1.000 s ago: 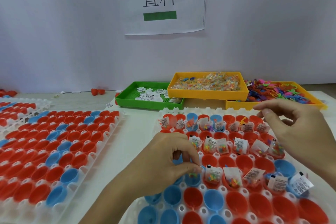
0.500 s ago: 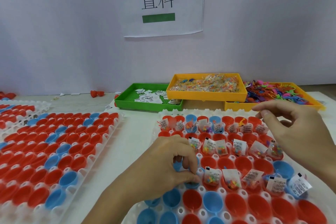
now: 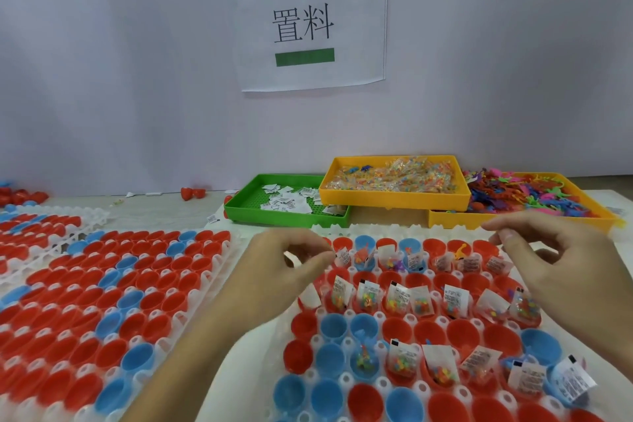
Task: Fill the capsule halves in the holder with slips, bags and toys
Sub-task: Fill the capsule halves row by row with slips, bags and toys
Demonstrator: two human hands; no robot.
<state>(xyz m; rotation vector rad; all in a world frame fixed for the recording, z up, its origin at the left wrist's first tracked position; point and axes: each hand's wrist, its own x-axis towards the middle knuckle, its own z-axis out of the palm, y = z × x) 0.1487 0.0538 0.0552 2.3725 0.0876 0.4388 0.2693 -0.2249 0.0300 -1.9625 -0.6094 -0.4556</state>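
Observation:
The white holder [image 3: 344,228] in front of me carries red and blue capsule halves. Its two back rows and part of a nearer row hold slips and bead bags. A bead bag [image 3: 364,358] now sits in a blue half in the near row. My left hand [image 3: 281,274] hovers above the holder's back left corner, fingers loosely curled, with nothing seen in it. My right hand [image 3: 561,271] hovers over the back right rows, thumb and forefinger extended, also with nothing visible in it.
Behind the holder stand a green tray [image 3: 284,218] of paper slips, a yellow tray [image 3: 394,201] of bead bags and a yellow tray [image 3: 479,220] of coloured toys. More holders [image 3: 113,288] of unfilled halves lie to the left. Loose red halves [image 3: 193,193] sit by the wall.
My left hand let go of a bead bag in a blue half in the near row, then lifted and moved back toward the far left corner. My right hand barely moved.

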